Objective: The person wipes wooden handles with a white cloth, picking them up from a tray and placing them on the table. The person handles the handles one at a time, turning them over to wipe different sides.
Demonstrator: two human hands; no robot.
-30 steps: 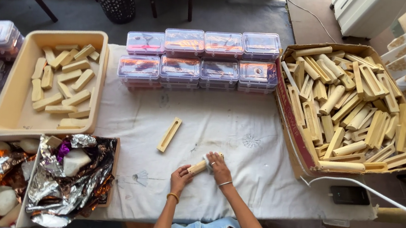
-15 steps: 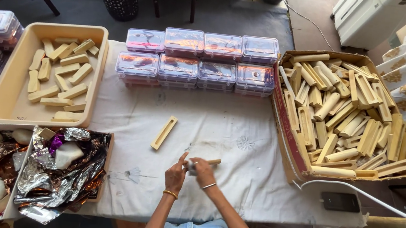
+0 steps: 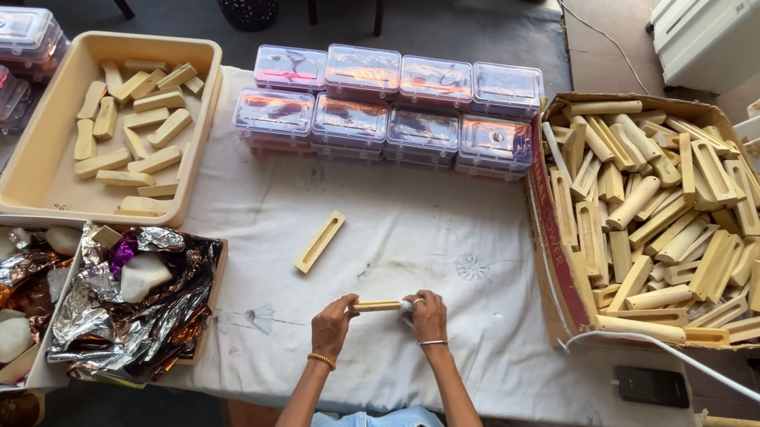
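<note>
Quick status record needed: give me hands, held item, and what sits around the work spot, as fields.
left hand: pinches the left end of the wooden stick
right hand: closed over the stick's right end, with something pale at the fingers; cannot tell what
stick pose: lying roughly level, just above the white cloth
loose piece: slotted wooden holder lies alone on the cloth, apart from both hands
right side: cardboard box heaped with wooden pieces
left side: beige tray with short blocks; foil wrappers in a box
back: two rows of clear plastic cases
</note>
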